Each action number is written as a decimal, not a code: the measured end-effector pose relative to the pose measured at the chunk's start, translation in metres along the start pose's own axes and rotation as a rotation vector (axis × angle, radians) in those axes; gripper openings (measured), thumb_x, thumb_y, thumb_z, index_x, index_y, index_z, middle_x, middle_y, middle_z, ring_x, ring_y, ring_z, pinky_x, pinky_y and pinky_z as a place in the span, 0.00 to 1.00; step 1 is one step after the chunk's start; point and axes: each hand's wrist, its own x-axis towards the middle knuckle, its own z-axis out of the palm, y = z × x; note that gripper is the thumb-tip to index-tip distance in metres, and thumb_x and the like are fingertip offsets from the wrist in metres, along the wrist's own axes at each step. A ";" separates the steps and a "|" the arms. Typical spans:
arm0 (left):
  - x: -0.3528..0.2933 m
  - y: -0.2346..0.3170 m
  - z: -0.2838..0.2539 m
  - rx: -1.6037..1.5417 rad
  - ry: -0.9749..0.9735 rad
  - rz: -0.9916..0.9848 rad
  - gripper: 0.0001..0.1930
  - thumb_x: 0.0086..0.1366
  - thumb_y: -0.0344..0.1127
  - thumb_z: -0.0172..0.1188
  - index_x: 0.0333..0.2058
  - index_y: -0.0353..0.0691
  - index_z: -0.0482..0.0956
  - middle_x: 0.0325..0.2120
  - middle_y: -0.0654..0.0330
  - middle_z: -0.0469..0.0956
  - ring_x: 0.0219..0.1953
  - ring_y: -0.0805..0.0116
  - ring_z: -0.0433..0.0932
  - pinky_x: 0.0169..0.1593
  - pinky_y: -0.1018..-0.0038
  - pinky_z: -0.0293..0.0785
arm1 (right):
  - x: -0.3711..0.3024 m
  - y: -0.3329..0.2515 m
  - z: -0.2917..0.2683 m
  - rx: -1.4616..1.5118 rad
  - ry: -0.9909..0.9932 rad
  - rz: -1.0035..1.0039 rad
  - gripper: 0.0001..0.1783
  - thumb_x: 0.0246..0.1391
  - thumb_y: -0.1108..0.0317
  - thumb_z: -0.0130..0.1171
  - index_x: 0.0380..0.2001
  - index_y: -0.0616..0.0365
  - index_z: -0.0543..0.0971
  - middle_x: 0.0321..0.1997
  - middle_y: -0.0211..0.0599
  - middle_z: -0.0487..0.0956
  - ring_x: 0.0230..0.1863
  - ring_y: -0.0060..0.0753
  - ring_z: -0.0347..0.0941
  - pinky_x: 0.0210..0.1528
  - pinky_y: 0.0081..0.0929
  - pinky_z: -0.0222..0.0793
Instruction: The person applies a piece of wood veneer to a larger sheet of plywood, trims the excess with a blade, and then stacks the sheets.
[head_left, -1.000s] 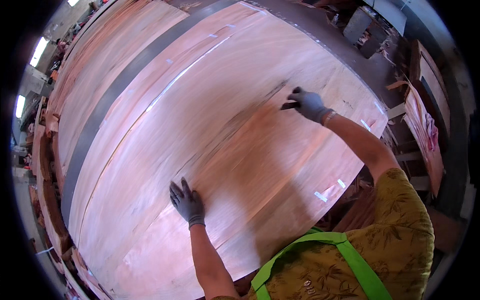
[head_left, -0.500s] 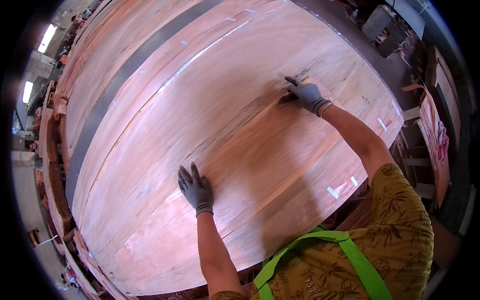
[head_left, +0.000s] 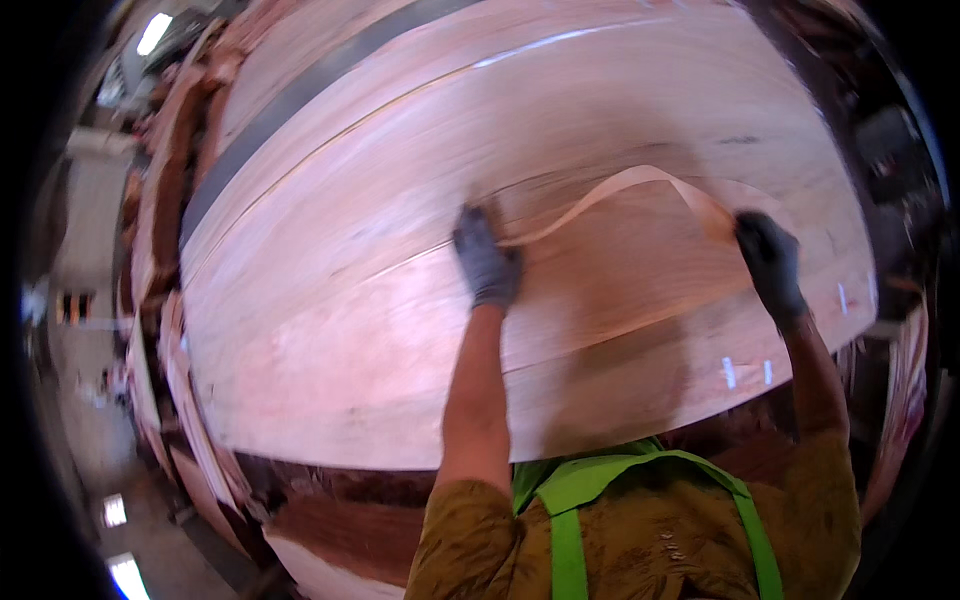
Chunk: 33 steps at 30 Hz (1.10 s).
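A large pale-pink wood veneer sheet [head_left: 340, 370] spreads out in front of me. My left hand [head_left: 487, 262], in a dark grey glove, lies flat on it with fingers stretched out, beside the left end of a veneer piece [head_left: 640, 177]. That thin orange-tan piece arches up off the sheet along its far edge. At its right end my right hand [head_left: 772, 262], also gloved, is closed on it. The fingertips are partly hidden and blurred.
A dark grey band [head_left: 300, 92] crosses the stack at the far side. Short white tape pieces [head_left: 729, 372] stick to the sheet near its right front. Rough brown wood layers [head_left: 165, 190] line the left edge; torn veneer hangs at the right.
My right hand has moved right and nearer, lifting the veneer piece's edge into an arch. My left hand is now beside that piece's left end. The view has shifted.
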 end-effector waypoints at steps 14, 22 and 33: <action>-0.031 -0.122 -0.195 -0.447 0.476 0.144 0.10 0.63 0.32 0.47 0.39 0.39 0.75 0.35 0.54 0.78 0.42 0.51 0.74 0.56 0.55 0.62 | -0.227 -0.192 0.121 0.433 -0.407 0.262 0.11 0.52 0.81 0.52 0.40 0.63 0.77 0.37 0.29 0.78 0.32 0.14 0.68 0.34 0.15 0.65; -0.344 -0.351 -0.438 -0.617 1.020 -0.846 0.18 0.65 0.27 0.45 0.53 0.35 0.69 0.43 0.55 0.75 0.42 0.68 0.74 0.46 0.73 0.74 | -0.205 -0.277 0.225 0.348 -0.694 0.134 0.11 0.54 0.73 0.56 0.39 0.67 0.75 0.37 0.38 0.80 0.38 0.19 0.71 0.40 0.22 0.68; -0.778 -0.254 -0.353 0.363 -0.489 -1.820 0.20 0.63 0.47 0.47 0.43 0.39 0.79 0.43 0.49 0.77 0.47 0.54 0.76 0.48 0.62 0.73 | -0.184 -0.325 0.366 0.451 -0.903 -0.112 0.15 0.51 0.68 0.60 0.39 0.65 0.72 0.33 0.44 0.77 0.35 0.29 0.73 0.40 0.29 0.69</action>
